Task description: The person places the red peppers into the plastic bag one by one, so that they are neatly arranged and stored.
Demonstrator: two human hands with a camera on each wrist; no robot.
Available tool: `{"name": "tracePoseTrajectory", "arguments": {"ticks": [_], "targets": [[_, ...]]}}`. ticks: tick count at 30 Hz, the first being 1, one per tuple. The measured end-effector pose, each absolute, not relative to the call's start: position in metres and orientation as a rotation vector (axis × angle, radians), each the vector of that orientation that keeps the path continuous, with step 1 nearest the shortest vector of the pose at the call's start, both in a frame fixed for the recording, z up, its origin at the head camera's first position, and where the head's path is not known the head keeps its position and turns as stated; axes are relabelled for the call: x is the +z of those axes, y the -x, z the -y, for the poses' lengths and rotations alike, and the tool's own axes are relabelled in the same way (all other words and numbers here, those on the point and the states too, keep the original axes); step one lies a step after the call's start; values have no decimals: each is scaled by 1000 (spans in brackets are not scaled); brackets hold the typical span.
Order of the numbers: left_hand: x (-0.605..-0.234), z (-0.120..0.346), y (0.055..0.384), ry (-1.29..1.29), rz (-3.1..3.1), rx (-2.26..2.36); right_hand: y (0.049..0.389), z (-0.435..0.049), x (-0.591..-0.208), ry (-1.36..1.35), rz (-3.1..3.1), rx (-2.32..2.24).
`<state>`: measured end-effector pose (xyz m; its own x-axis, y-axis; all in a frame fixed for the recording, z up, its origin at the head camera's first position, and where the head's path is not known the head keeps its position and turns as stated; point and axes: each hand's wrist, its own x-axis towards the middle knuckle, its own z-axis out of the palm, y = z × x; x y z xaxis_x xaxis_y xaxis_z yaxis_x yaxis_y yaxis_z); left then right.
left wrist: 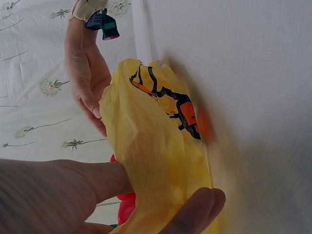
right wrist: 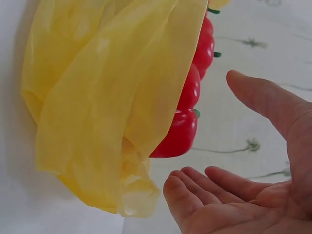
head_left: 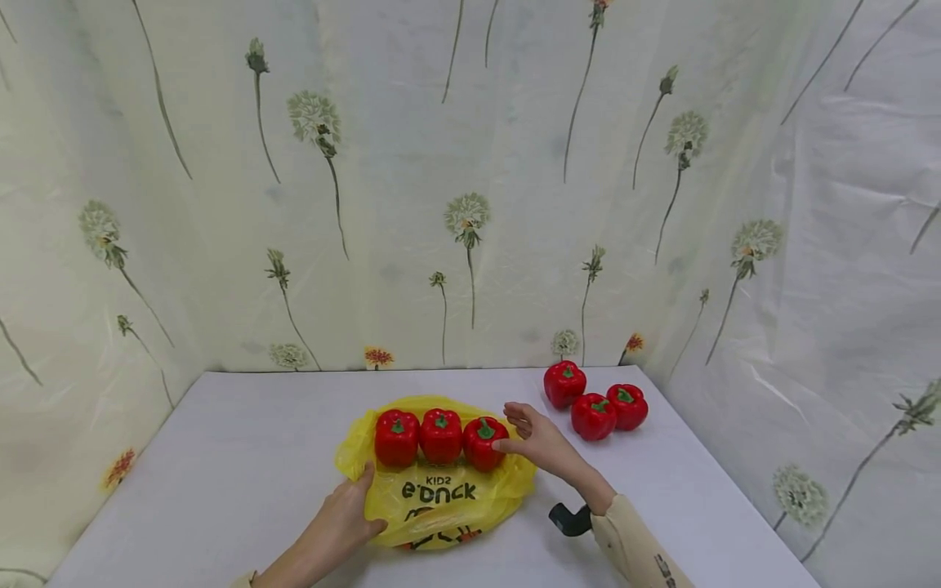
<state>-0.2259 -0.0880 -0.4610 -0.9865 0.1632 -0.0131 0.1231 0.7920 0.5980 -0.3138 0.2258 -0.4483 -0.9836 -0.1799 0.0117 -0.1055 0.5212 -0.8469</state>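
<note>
A dandelion-printed backdrop [head_left: 393,180] surrounds the white tabletop [head_left: 257,441], whose middle carries an open yellow plastic bag [head_left: 441,520]. At its left edge the left hand [head_left: 344,513] grips the plastic between its digits; the right hand [head_left: 542,445] hovers at its right, fingers and thumb apart. Three red bell peppers [head_left: 441,445] line the bag's far part; three more [head_left: 594,418] cluster far right.

My left hand [head_left: 340,514] grips the near-left edge of a printed yellow plastic bag [head_left: 439,483]; three red bell peppers [head_left: 441,438] sit in its mouth. My right hand [head_left: 546,447] hovers beside the rightmost pepper [head_left: 482,445].
</note>
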Motion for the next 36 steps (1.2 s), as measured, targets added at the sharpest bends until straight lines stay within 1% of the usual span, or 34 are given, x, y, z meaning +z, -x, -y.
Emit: {"name": "tracePoseTrajectory", "arguments": {"ticks": [12,20,31,36], "targets": [[-461,88,226,-237,-2907,977,313,-235,-439,315,-2665,-1519],[-461,88,226,-228,-2891,992,314,-244,-429,240,-2701,-1524],[-461,90,225,-255,-2915,993,316,-261,-421,266,-2730,-1542],[-461,90,225,-259,-2918,987,317,-272,-416,233,-2728,-1541]]}}
